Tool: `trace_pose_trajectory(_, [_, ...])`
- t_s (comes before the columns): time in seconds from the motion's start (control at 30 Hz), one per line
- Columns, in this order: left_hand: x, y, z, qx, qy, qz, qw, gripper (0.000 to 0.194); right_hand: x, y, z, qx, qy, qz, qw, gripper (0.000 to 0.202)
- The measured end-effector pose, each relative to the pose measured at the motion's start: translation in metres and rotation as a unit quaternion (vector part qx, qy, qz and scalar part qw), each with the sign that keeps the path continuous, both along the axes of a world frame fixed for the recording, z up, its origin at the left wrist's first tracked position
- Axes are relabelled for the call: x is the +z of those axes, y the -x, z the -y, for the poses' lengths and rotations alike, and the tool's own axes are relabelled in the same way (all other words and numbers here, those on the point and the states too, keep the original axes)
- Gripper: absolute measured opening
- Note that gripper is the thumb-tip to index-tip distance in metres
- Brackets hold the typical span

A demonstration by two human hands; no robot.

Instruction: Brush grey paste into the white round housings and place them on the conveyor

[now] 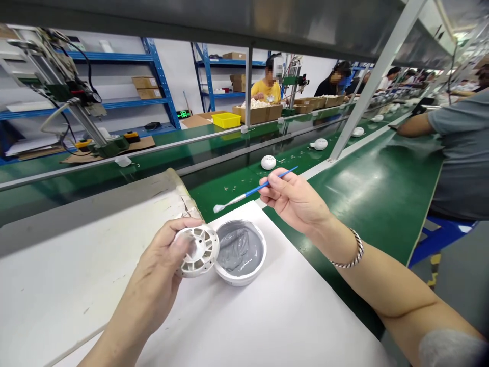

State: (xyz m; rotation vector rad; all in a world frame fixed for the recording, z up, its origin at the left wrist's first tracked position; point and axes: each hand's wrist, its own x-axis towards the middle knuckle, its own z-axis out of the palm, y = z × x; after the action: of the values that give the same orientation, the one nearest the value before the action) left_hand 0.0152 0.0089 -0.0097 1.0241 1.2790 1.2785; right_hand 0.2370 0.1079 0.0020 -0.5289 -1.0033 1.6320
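My left hand [164, 272] grips a round white slotted plastic part [204, 250] by its left side, thumb over its face. Just right of that part, a white bowl [244, 280] of grey paste [239, 252] rests on the white sheet [290, 316]. A blue brush [254, 190] is pinched in my right hand [294, 199], above and right of the bowl. Its pale, coated tip points left and hangs over the sheet's far edge, apart from the paste and the part.
Round white parts [268, 162] sit on the green conveyor [233, 181] ahead. A slanted metal post [367, 97] rises at the right, near a person's grey sleeve [462, 132]. A white board [95, 244] lies left; a machine [72, 102] stands behind it.
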Motion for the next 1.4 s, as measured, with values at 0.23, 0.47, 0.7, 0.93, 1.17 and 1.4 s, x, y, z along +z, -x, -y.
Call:
trace_pose_trajectory(0.23, [0.002,-0.002,0.002,-0.028,0.038,0.051,0.998,0.040,-0.004,0.015,0.029,0.003,-0.118,0.030,0.993,0.013])
trace_pose_trajectory(0.47, [0.008,-0.002,0.005,-0.059,0.032,0.065,0.996,0.033,-0.007,0.015,0.034,-0.032,-0.180,0.086,0.979,0.013])
trace_pose_trajectory(0.7, [0.010,-0.004,0.011,-0.063,0.047,0.030,0.996,0.038,-0.005,0.013,0.036,-0.023,-0.191,0.093,0.977,0.011])
trace_pose_trajectory(0.93, [0.011,-0.003,0.010,-0.067,0.057,0.020,0.996,0.034,-0.001,0.008,0.039,-0.021,-0.218,0.096,0.971,0.010])
trace_pose_trajectory(1.17, [0.010,-0.001,0.010,-0.048,0.046,0.026,0.997,0.038,0.006,-0.002,0.036,-0.073,-0.246,0.114,0.960,0.010])
trace_pose_trajectory(1.4, [0.009,-0.001,0.015,-0.057,0.044,0.002,0.997,0.043,0.004,-0.005,0.039,-0.268,-0.370,0.143,0.878,0.007])
